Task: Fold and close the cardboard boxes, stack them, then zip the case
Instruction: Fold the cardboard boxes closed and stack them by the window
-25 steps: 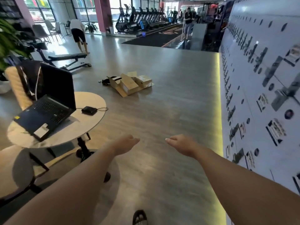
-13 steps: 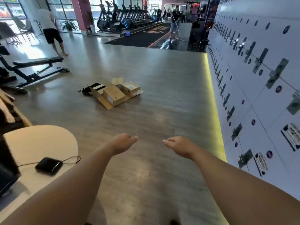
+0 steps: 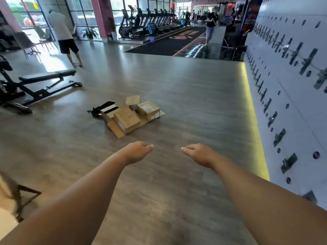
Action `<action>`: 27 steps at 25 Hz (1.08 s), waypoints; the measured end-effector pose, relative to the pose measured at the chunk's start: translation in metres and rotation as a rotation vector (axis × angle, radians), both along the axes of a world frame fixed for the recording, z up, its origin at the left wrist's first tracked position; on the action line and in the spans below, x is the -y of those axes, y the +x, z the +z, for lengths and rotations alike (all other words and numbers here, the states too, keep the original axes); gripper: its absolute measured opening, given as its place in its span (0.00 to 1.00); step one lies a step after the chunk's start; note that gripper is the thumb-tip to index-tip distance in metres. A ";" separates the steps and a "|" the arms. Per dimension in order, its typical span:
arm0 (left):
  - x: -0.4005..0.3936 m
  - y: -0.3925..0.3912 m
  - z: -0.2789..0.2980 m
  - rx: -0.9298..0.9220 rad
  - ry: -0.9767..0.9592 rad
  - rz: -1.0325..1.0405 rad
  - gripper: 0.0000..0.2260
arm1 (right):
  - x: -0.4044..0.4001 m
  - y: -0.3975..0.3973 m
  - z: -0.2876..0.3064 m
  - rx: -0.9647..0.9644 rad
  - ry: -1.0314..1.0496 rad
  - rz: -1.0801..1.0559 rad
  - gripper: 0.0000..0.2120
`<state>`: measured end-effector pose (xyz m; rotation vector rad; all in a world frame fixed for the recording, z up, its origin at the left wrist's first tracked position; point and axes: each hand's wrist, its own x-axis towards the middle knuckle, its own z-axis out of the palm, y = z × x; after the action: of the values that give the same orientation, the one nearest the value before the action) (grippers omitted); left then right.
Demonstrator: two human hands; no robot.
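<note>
Several cardboard boxes lie on the grey floor ahead, on a flat cardboard sheet (image 3: 115, 129). The nearest box (image 3: 126, 119) is closed, another closed box (image 3: 149, 110) sits to its right, and a small box with a raised flap (image 3: 133, 101) stands behind them. A black case (image 3: 106, 109), lying open with a white and black inside, is at the left of the group. My left hand (image 3: 137, 152) and my right hand (image 3: 197, 153) are stretched out in front of me, well short of the boxes, fingers loosely curled and holding nothing.
A black weight bench (image 3: 46, 78) stands on the left. A white wall of lockers (image 3: 286, 96) runs along the right. One person (image 3: 64, 36) walks at the far left and another (image 3: 210, 27) stands far ahead by the treadmills. A chair frame (image 3: 21, 197) is at my lower left.
The view has moved forward and to the right: the round table with the laptop has left the frame and the boxes are nearer. Both hands keep the same outstretched pose.
</note>
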<state>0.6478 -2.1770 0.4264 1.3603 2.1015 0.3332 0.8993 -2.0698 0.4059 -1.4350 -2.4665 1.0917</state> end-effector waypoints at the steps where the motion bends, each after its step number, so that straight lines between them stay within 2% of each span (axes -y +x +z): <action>1: -0.024 -0.009 -0.001 -0.004 -0.009 -0.004 0.29 | -0.024 -0.010 -0.001 0.005 -0.004 0.013 0.23; 7: -0.220 -0.092 -0.023 -0.010 -0.021 -0.013 0.30 | -0.221 -0.091 -0.017 0.040 0.009 0.038 0.24; 12: -0.377 -0.152 -0.021 -0.006 -0.022 -0.013 0.29 | -0.367 -0.143 -0.011 0.058 -0.013 0.016 0.24; 21: -0.657 -0.202 -0.044 0.022 -0.042 0.000 0.29 | -0.655 -0.193 -0.030 0.083 -0.017 0.035 0.26; 24: -0.752 -0.216 -0.052 0.033 -0.069 0.076 0.29 | -0.763 -0.210 -0.036 0.111 -0.019 0.093 0.29; 27: -0.822 -0.232 -0.046 0.028 -0.109 0.123 0.29 | -0.850 -0.230 -0.029 0.112 -0.039 0.136 0.27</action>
<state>0.4161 -1.3549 0.3806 1.1608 2.1527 0.2815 0.6693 -1.2201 0.3766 -1.3934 -2.6694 1.1185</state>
